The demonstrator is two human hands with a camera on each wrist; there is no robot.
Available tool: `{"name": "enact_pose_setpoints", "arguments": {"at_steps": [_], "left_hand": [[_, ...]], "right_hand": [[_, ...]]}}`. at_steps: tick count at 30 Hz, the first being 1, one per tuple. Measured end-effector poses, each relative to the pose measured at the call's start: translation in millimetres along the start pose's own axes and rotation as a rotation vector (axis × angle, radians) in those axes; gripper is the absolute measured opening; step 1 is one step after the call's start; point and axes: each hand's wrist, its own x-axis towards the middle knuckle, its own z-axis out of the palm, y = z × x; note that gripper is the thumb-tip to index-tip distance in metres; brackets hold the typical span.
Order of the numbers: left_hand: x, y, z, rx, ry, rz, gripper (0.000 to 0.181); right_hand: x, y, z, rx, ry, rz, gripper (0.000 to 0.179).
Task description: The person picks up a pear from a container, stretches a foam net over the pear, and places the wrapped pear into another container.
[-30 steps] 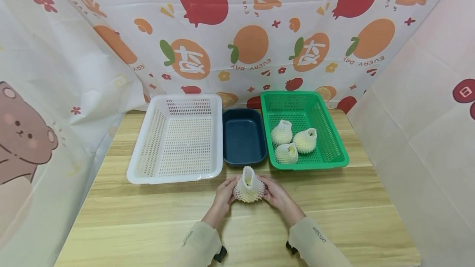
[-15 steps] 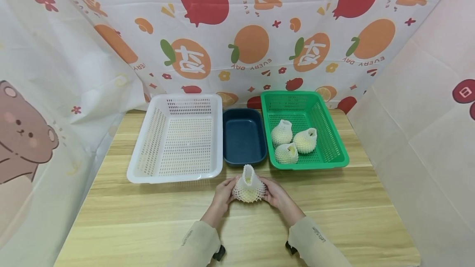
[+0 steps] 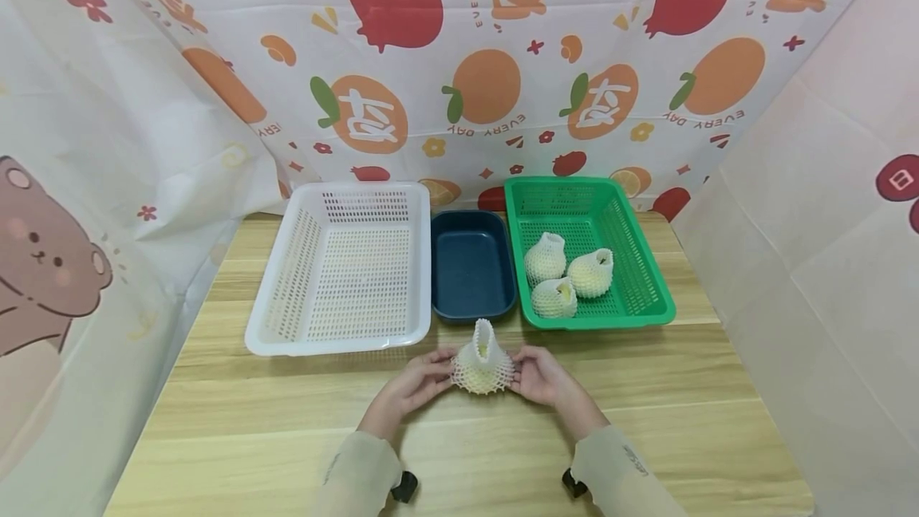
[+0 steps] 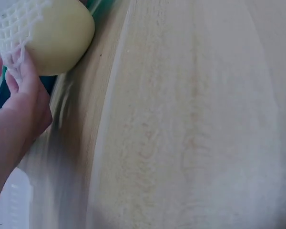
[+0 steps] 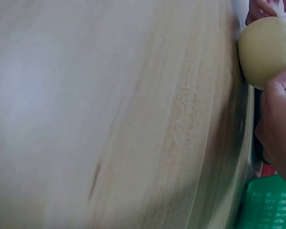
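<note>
A round, pale yellow fruit (image 4: pixel 62 40) sits at the table's middle under a white foam net sleeve (image 3: pixel 483 361). Its lower part is bare in both wrist views, and the net's frayed edge flares out around it. My left hand (image 3: pixel 416 380) pinches the net's edge on the left, the thumb and fingertips meeting on the mesh (image 4: pixel 16 28). On the other side, my right hand (image 3: pixel 542 377) pinches the net between thumb and fingers, close against the fruit (image 5: pixel 264 52). The sleeve's open neck points up and away from me.
Behind the hands stand a white perforated basket (image 3: pixel 416 325), a dark blue tray (image 3: pixel 470 313) and a green basket (image 3: pixel 646 309). Three netted fruits (image 3: pixel 590 274) lie in the green one. The wooden table (image 3: pixel 488 453) ends before a printed curtain (image 3: pixel 431 102).
Both hands have drawn apart from the fruit's sides, the left one farther outward. Their grip has passed from around the netted fruit to the edges of the net.
</note>
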Motion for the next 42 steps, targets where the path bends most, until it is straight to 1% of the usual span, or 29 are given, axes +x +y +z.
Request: {"name": "enact_pose_setpoints", "arguments": {"at_steps": [3, 5, 7, 10, 13, 15, 17, 19, 21, 23, 26, 29, 34, 42], "left_hand": [[-1.4, -1.3, -2.3, 0.032, -0.011, 0.003, 0.050], [-0.6, -1.9, -1.3, 0.051, 0.004, 0.013, 0.053], [1.4, -2.1, 1.1, 0.064, 0.033, 0.029, 0.053], [5.6, -1.5, 6.4, 0.077, 0.077, 0.065, 0.051], [9.8, -1.0, 9.7, 0.027, 0.117, 0.095, 0.048], [11.7, -0.6, 10.6, -0.012, 0.130, 0.109, 0.046], [13.1, -0.9, 10.1, -0.046, 0.134, 0.119, 0.046], [14.0, -1.2, 9.4, -0.042, 0.133, 0.130, 0.046], [15.1, -1.6, 8.4, -0.012, 0.128, 0.145, 0.047], [16.3, -2.0, 7.7, 0.028, 0.139, 0.150, 0.047], [17.2, -2.2, 7.8, 0.094, 0.163, 0.152, 0.046], [17.7, -3.4, 8.1, 0.119, 0.202, 0.151, 0.044], [17.9, -6.4, 8.9, 0.147, 0.262, 0.183, 0.042], [19.7, -10.2, 10.9, 0.205, 0.354, 0.212, 0.037]], "right_hand": [[-2.3, -0.3, -1.1, 0.001, -0.032, 0.005, 0.047], [-2.3, -0.2, -1.0, -0.011, -0.043, -0.010, 0.051], [-1.1, -0.7, -0.4, -0.012, -0.036, -0.035, 0.048], [1.7, -2.1, 0.7, 0.002, -0.015, -0.093, 0.037], [4.2, -4.2, 2.3, 0.039, 0.006, -0.121, 0.026], [5.4, -5.7, 3.0, 0.048, 0.007, -0.126, 0.025], [6.2, -7.1, 3.5, 0.058, 0.000, -0.127, 0.027], [6.9, -8.2, 3.4, 0.066, -0.007, -0.134, 0.033], [7.5, -8.8, 3.3, 0.078, -0.013, -0.146, 0.039], [8.2, -9.0, 2.8, 0.088, -0.012, -0.156, 0.042], [9.1, -8.6, 1.5, 0.074, -0.012, -0.170, 0.045], [10.3, -8.0, 0.2, 0.047, -0.006, -0.178, 0.047], [11.8, -7.0, -1.8, 0.007, 0.003, -0.186, 0.048], [14.3, -3.4, -6.2, -0.052, -0.005, -0.191, 0.047]]}}
